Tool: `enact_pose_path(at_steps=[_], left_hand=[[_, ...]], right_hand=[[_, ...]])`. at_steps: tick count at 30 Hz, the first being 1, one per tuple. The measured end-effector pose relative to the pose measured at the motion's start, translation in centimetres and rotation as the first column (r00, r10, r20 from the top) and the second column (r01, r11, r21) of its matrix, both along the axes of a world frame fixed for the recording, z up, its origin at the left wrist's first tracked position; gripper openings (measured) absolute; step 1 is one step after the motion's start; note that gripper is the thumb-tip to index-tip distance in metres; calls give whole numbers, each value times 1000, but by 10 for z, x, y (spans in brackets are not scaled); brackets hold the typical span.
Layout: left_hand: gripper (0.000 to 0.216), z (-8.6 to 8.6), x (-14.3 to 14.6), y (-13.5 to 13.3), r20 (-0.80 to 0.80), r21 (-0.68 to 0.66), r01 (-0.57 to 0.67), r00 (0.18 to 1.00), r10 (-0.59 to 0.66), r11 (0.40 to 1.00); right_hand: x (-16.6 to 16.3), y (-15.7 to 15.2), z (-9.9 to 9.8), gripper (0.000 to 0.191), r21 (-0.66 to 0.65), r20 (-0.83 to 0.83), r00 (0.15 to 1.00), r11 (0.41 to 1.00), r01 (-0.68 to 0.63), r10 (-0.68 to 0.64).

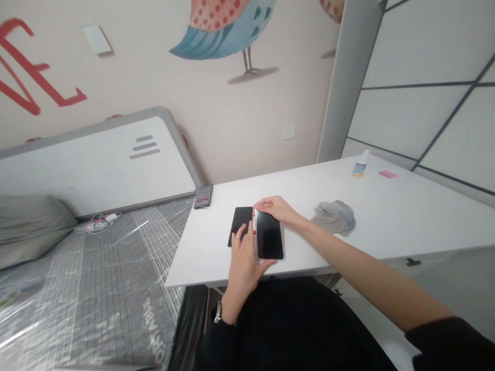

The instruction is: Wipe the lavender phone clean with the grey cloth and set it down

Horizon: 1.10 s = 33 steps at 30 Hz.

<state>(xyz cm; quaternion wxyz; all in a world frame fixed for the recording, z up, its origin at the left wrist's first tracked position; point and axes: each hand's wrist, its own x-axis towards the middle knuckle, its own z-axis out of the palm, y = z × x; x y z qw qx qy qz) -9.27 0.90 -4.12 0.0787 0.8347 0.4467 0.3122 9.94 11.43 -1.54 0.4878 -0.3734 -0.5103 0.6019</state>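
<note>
**Two phones, two hands, both flat on the desk**

Two dark slabs lie side by side near the front edge of the white desk, long axes roughly parallel and running away from the person, tops tipped slightly apart.

Left to right:

- black phone: matte, lies left of the pair, just beside its neighbour. Whether the edges touch, I can't tell; the fingers cover the seam.
- left hand: comes up from the near edge, fingers loosely spread, fingertips resting on the lower right corner of the black phone. Thumb reaches right, under the near end of the other phone. Flat contact, no pinch, nothing lifted. A watch or bracelet shows at the wrist.
- glossy phone: light-coloured rim, screen up and dark, lies right of the black one.
- right hand: forearm crosses in from the right, hand sits at the far end of the glossy phone, fingers curled over its top edge. Looks like a steadying hold on the top corners; how tightly it closes is hidden.

So each hand is on its own phone: left at the near ends, right at the far end.

Further right and well apart: crumpled grey cloth, then a small bottle and a pink note near the wall.
</note>
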Motion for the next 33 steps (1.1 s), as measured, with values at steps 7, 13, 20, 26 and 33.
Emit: enact_pose_path(at_steps=[7,13,20,26,33], left_hand=[[131,-1,1,1,-5,-10,-37,999,37,999],[133,-3,-1,3,7,5,-60,998,60,998],[132,-3,-2,3,8,-16,-47,999,47,999],[112,-6,-3,4,-4,2,-55,998,55,998],[79,-8,-12,5,-17,-40,-274,962,274,961]], right_hand=[[12,-12,7,48,-65,-58,995,994,-87,84],[15,-20,-5,46,-43,-26,998,997,-60,58],[9,-15,-9,54,87,59,998,996,27,-32],[13,-10,-23,42,105,224,969,991,80,-102],[15,2,-42,27,259,554,757,936,238,-346]])
